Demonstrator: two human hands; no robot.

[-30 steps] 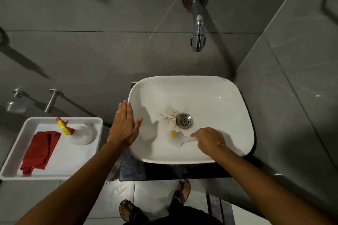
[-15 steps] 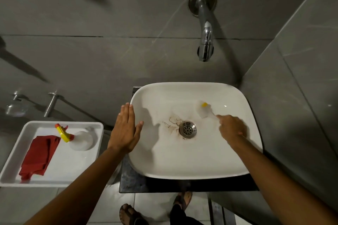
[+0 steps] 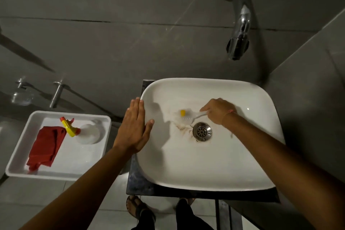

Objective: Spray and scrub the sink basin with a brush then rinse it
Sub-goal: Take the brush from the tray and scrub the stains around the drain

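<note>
- Sink basin (image 3: 224, 164): the brush (image 3: 183, 116) has swung from the far right wall back to the brown stain left of the drain (image 3: 202, 131).
- My right hand (image 3: 217, 111) stays clamped on its handle; left hand (image 3: 134, 127) rests flat, fingers extended, on the rim.
- I judge scrubbing unfinished; rinse pending.

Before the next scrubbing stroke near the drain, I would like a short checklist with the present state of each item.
1. Brush held firmly: ok, the right hand is closed on its handle.
2. Bristles on the basin surface: ok, the head lies just left of the drain.
3. Stain remaining: not ok, brown marks still ring the drain.
4. Sink steadied: ok, the left hand lies flat on its left rim.
5. Tap running: cannot tell, no stream is visible.
6. Spray bottle within reach: ok, it lies in the white tray beside the red cloth.
</note>
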